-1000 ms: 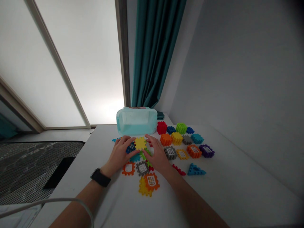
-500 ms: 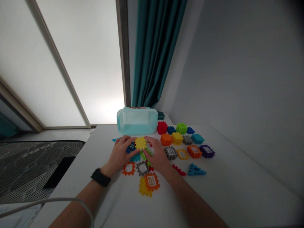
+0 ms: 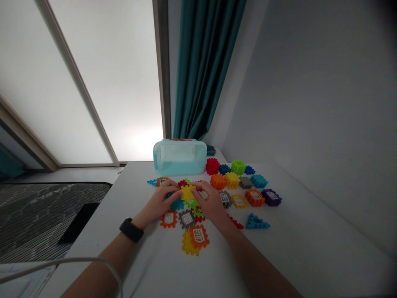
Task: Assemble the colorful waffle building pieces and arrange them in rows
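Observation:
A yellow square building tile (image 3: 187, 193) with toothed edges is pinched between both my hands, above a loose pile of tiles. My left hand (image 3: 161, 200) grips its left edge with thumb and fingers. On the opposite edge, the fingertips of my right hand (image 3: 212, 203) press against it. Beneath lie a teal tile (image 3: 177, 204) and a green tile (image 3: 198, 212), both partly covered. Closer to me are an orange window tile (image 3: 169, 219), a grey window tile (image 3: 187, 219), and another orange window tile (image 3: 199, 236) overlapping a yellow tile (image 3: 187, 244).
A clear turquoise plastic bin (image 3: 180, 158) lies on its side behind my hands. To the right stand sorted stacks, among them red (image 3: 212, 166), green (image 3: 238, 167) and purple (image 3: 271, 197). A blue triangular piece (image 3: 257, 222) lies on the white table (image 3: 149, 265). A cable (image 3: 102, 260) crosses lower left.
The yellow tile has come slightly down and toward me, and it is tilted differently. My fingers have shifted on its edges, uncovering an orange window tile and red pieces behind.

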Motion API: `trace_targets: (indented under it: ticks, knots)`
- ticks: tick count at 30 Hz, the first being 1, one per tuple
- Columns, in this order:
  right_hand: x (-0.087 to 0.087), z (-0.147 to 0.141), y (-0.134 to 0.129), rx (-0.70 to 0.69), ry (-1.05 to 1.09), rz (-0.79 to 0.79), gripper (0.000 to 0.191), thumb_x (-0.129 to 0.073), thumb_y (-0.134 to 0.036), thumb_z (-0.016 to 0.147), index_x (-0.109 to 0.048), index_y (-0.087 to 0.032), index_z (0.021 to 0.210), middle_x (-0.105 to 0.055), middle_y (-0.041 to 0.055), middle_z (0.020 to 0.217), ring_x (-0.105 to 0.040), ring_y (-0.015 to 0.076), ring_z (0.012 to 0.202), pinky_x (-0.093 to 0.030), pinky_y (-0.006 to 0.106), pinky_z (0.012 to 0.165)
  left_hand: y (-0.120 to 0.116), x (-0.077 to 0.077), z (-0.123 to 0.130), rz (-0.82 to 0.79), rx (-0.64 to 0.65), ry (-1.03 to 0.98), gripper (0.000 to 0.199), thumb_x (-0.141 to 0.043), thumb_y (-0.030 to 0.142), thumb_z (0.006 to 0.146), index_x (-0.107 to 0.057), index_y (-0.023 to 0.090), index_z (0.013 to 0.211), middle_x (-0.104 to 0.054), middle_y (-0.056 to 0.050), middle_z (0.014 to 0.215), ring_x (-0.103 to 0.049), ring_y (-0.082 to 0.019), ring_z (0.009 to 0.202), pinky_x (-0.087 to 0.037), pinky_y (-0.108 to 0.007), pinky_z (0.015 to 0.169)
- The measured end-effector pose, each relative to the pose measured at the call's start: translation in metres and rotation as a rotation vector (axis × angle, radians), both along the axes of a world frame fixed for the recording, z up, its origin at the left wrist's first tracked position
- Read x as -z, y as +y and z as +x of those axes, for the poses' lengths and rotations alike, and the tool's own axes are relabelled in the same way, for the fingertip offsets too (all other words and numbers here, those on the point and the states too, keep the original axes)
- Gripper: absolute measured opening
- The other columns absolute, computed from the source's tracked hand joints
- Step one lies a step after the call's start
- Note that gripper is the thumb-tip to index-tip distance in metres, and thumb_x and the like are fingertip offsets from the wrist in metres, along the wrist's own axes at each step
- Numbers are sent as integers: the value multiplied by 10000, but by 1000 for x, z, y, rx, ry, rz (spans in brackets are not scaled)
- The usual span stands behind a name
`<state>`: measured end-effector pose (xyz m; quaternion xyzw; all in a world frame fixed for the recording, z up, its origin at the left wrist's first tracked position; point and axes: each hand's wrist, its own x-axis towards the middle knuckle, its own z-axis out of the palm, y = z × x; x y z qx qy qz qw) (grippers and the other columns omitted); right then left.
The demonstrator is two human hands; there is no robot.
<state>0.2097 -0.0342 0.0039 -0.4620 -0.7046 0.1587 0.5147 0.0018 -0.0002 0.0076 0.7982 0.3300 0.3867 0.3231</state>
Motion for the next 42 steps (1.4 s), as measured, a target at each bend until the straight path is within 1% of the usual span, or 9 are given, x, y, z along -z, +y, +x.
trace_targets:
  ticks: [5, 10, 13, 16, 21, 29, 37, 39, 42]
  knots:
    - [-1, -3, -1, 8, 202, -195, 243, -626, -353, 880, -710, -202, 1050, -717, 28, 840, -674, 193, 793, -545, 332, 787, -5, -6, 3, -118, 4, -82, 267, -560, 376, 943, -653, 184, 783, -631, -57, 968, -596, -197, 942, -471, -329, 868]
    - [4, -3, 2, -75, 330, -253, 253, -604, -376, 893, -726, -195, 1023, -758, 70, 996, -704, 212, 888, -568, 319, 771, -10, -13, 6, -199, -8, -120, 322, -550, 423, 938, -619, 183, 735, -634, -50, 940, -584, -186, 887, -479, -309, 812]
    - [4, -3, 3, -66, 283, -215, 259, -588, -359, 904, -728, -199, 1052, -766, 71, 999, -713, 217, 879, -579, 341, 783, -11, -13, 6, -211, -18, -137, 305, -553, 430, 933, -614, 188, 757, -624, -46, 921, -576, -182, 850, -478, -304, 765]
    - [2, -1, 2, -4, 129, -112, 241, -573, -319, 916, -729, -218, 1069, -769, 63, 1002, -710, 219, 875, -578, 371, 819, -10, -11, 6, -182, -35, -127, 288, -561, 436, 928, -622, 190, 792, -619, -39, 890, -574, -177, 815, -479, -300, 738]
    - [1, 0, -1, 74, -106, 82, 185, -547, -294, 958, -722, -236, 972, -757, 69, 964, -690, 238, 918, -541, 407, 877, -7, -7, 5, -155, -84, -60, 275, -552, 422, 937, -655, 182, 850, -636, -35, 853, -595, -175, 801, -494, -291, 716]
    - [0, -1, -4, 66, -193, 245, 194, -511, -287, 1002, -690, -237, 945, -741, 65, 949, -668, 231, 949, -504, 416, 893, -7, -7, 3, -181, -43, 10, 365, -499, 494, 954, -655, 182, 847, -638, -35, 833, -594, -182, 795, -500, -287, 700]
    - [-4, -1, -7, -14, -197, 299, 163, -499, -217, 999, -658, -249, 1019, -743, 56, 1006, -676, 218, 986, -492, 434, 951, -4, -5, -1, -118, 87, 59, 350, -472, 483, 986, -678, 207, 920, -672, -61, 996, -629, -213, 960, -505, -354, 900]
    - [-5, -1, -7, -30, -195, 292, 157, -506, -194, 981, -645, -251, 1027, -735, 62, 1036, -669, 221, 1022, -495, 435, 959, -5, -2, -2, -65, 45, 41, 280, -514, 451, 974, -657, 210, 981, -649, -69, 1044, -619, -217, 998, -511, -367, 915]
    - [-6, -1, -7, -38, -242, 247, 174, -534, -174, 929, -638, -248, 1047, -689, 90, 1176, -617, 247, 1151, -475, 468, 1015, -6, 1, -3, 117, -116, 43, 265, -659, 379, 888, -617, 214, 1091, -588, -93, 1154, -587, -242, 1078, -512, -411, 954]
